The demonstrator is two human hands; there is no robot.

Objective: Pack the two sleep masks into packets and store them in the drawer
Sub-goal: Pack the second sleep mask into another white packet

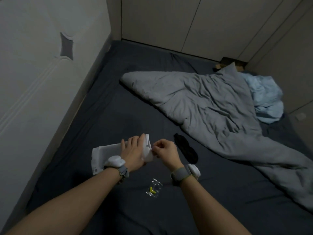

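A white packet [103, 151] lies on the dark bed sheet [101, 116] in front of me. My left hand [133, 153] lies flat on the packet near its open flap end, fingers straight. My right hand [165, 150] pinches the edge of the white flap with curled fingers. A black sleep mask [186, 148] lies on the sheet just right of my right hand. I cannot tell whether a mask is inside the packet. No drawer is in view.
A small clear bag with yellow earplugs [153, 188] lies between my forearms. A rumpled grey duvet [211, 107] covers the bed's right side, with light blue cloth [265, 100] beyond. A white padded headboard [42, 65] stands at left; wardrobe doors [169, 22] behind.
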